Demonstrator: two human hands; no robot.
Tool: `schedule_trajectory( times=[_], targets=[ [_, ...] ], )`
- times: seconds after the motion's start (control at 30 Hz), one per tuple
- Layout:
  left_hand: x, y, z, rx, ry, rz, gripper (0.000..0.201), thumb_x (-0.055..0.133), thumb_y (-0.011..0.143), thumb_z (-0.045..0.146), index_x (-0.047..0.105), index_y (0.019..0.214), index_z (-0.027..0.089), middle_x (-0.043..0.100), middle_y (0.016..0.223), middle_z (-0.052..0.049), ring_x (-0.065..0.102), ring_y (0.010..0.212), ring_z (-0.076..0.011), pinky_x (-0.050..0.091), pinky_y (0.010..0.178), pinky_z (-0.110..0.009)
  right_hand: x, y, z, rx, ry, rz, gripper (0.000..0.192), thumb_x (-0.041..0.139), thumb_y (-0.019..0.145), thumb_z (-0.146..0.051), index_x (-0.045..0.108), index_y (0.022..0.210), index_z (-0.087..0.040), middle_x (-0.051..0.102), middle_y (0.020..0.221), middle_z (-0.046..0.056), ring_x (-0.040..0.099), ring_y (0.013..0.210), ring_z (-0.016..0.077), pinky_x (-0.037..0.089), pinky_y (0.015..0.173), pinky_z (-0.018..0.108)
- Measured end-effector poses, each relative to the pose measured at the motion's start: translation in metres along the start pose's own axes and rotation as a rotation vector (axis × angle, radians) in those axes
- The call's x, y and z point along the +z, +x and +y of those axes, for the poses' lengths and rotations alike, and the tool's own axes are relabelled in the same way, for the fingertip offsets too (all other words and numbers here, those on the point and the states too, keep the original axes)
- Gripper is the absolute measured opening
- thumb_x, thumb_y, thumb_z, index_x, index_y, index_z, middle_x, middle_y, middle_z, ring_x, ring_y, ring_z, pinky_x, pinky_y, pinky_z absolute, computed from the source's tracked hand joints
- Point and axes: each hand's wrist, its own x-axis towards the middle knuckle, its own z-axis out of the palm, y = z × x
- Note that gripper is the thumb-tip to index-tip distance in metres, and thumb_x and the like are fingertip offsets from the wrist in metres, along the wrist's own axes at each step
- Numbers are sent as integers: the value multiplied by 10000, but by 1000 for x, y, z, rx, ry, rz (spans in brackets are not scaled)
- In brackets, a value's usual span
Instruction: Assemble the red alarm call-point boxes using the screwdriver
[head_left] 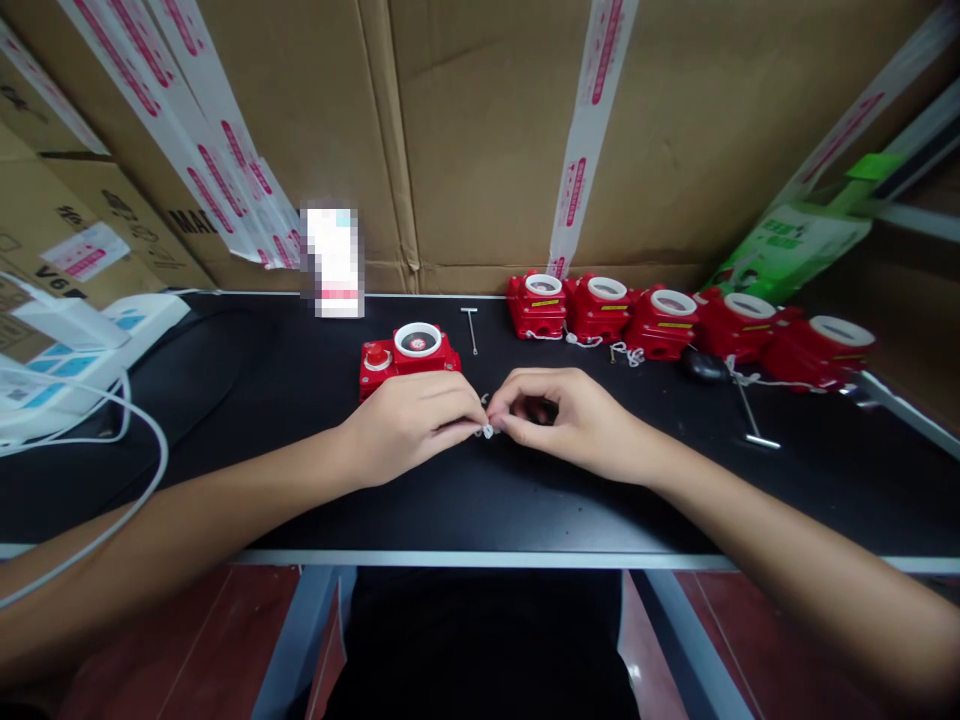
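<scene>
Fingers (471, 418) of left hand (412, 420) & right hand (570, 420) pinched a small white cord piece (487, 430) mid-table (300, 500), before red button box (409, 355); prob. knotting, next needs fine threading.

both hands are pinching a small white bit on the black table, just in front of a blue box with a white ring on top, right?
Not quite: the box is red, not blue, as the head view shows. The rest holds: the left hand and right hand meet on a small white bit over the black table, and the box carries a white ring.
</scene>
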Motion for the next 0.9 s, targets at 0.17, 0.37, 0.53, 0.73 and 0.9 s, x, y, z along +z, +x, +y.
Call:
schedule_trajectory(
  times=[0.17, 0.37, 0.53, 0.73, 0.9],
  targets=[
    [-1, -1, 1, 70, 69, 30, 87, 662, 1083, 142, 745, 1078, 168, 799, 994, -78, 759, 877, -168, 621, 800, -276, -1, -1, -1, -11, -9, -54, 137, 708, 974, -233, 808, 1016, -149, 752, 953, 34, 601, 767, 127, 482, 734, 264],
    [-1, 0, 1, 83, 110, 34, 88, 667, 1092, 187, 753, 1074, 184, 803, 985, -66, 762, 858, -157, 615, 788, -260, -1, -1, -3, 15, 26, -72, 137, 719, 962, -250, 798, 994, -143, 741, 928, 25, 574, 738, 116, 473, 706, 253],
    [-1, 0, 0, 115, 84, 8, 81, 667, 1088, 176, 748, 1089, 171, 807, 998, -78, 763, 865, -165, 624, 794, -274, -1, -2, -4, 44, 55, -86, 80, 734, 922, -220, 773, 938, -152, 721, 890, 11, 550, 727, 113, 469, 691, 246],
    [-1, 2, 1, 179, 79, -28, 98, 654, 1091, 197, 746, 1098, 161, 816, 978, -91, 780, 861, -189, 640, 782, -294, 0, -3, -6, 78, 115, -116, 29, 744, 864, -188, 728, 867, -163, 658, 819, -13, 544, 735, 116, 464, 696, 247],
    [0, 2, 3, 144, 98, -7, 103, 644, 1082, 189, 746, 1070, 193, 813, 967, -65, 774, 834, -176, 620, 757, -281, 0, -4, -8, 129, 206, -151, 76, 769, 835, -199, 697, 844, -175, 625, 778, -30, 523, 724, 114, 453, 677, 242]
  ],
)
